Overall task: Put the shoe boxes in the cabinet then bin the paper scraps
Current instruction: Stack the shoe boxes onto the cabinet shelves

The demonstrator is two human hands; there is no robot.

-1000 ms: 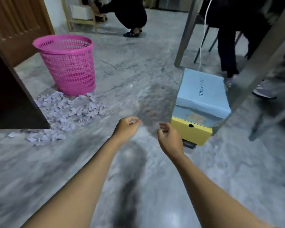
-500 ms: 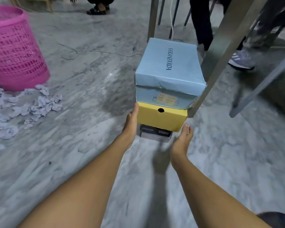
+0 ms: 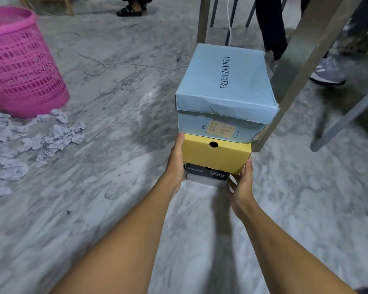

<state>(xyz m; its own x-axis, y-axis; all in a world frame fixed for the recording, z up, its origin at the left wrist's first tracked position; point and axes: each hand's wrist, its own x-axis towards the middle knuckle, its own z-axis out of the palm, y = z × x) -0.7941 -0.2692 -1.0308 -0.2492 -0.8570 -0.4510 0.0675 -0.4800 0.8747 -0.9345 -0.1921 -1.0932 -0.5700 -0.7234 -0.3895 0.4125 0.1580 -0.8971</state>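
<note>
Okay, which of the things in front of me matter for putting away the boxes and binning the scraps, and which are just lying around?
Part of the job:
- blue shoe box
- yellow shoe box
- black shoe box
- paper scraps
- pink bin
- left hand and right hand, gripping the stack's sides

Just lying about:
- white cable
- metal table legs
- bystanders' feet

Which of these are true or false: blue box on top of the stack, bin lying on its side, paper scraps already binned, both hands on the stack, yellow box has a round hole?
1. The blue box tops the stack. True.
2. The pink bin lies on its side. False: it stands upright.
3. The paper scraps are in the bin. False: they lie on the floor beside it.
4. The left hand and right hand grip the stack's lower sides. True.
5. The yellow box has a round hole. True.
</note>
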